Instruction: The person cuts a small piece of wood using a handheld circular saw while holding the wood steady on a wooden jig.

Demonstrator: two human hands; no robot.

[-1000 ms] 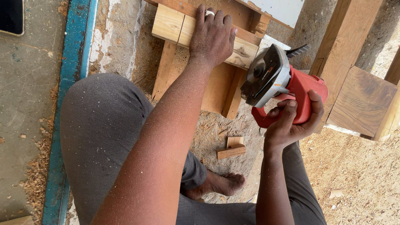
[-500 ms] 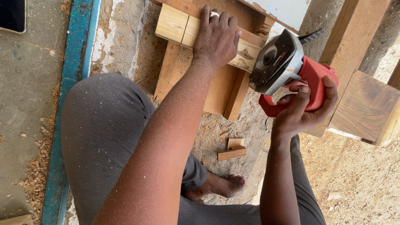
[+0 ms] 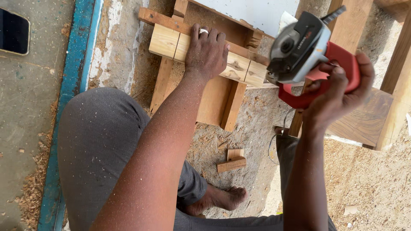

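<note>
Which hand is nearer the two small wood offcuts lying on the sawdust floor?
Right. The right hand, gripping the red power tool, is up and to the right of the offcuts; the left hand presses the pale wood block, farther up.

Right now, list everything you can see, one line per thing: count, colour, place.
power saw: one, red body with grey guard, raised at upper right, held in the right hand
wooden block: one, pale, lying across the wooden frame at top centre, under the left hand
wooden frame: one, brown, standing on the ground below the block
offcuts: two small, brown, on the dusty ground near the foot
phone: one, dark, on the grey slab at far left
blue edge strip: one, running down the left side
sawdust: scattered, tan, lower left and on the ground
trousers: grey, dusty
foot: one, bare, bottom centre
left hand: pressing on the block
right hand: gripping the saw handle
</note>
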